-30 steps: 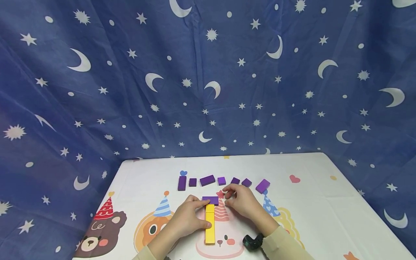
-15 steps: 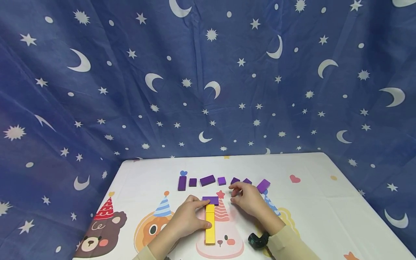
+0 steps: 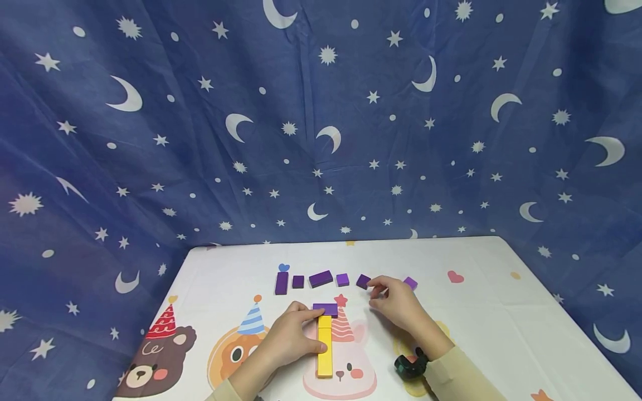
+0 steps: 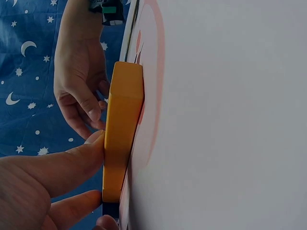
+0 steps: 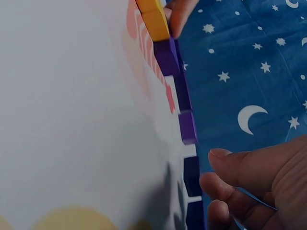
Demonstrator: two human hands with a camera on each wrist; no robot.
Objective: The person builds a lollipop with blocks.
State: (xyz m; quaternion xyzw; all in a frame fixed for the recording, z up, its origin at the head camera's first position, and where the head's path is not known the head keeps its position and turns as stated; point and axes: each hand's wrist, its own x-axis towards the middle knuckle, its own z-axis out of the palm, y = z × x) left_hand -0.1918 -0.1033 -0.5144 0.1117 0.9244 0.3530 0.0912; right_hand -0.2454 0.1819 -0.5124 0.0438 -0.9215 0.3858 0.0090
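My left hand point(image 3: 291, 337) rests on a line of blocks, its thumb on the long yellow block point(image 3: 324, 356) and its index fingertip on the flat purple block point(image 3: 330, 309). A short yellow block point(image 3: 325, 322) lies between these two, touching both. In the left wrist view, the thumb presses the yellow block's upper face. My right hand point(image 3: 401, 303) hovers beside the row of purple blocks with loosely bent fingers, holding nothing. Nearest its fingertips is a dark purple block point(image 3: 363, 281). Another dark purple block point(image 5: 195, 215) sits by the fingers in the right wrist view; the hand hides it in the head view.
Along the row lie an upright-lying purple block point(image 3: 282, 283), a small cube point(image 3: 298, 282), a slanted oblong point(image 3: 321, 278) and a lighter purple block point(image 3: 343, 279). Part of another purple block point(image 3: 410, 283) shows behind the right hand. A white printed cloth point(image 3: 501, 334) covers the table.
My right hand has moved rightward along the purple row, away from the yellow line, and now covers one dark block. The left hand and its blocks have stayed put.
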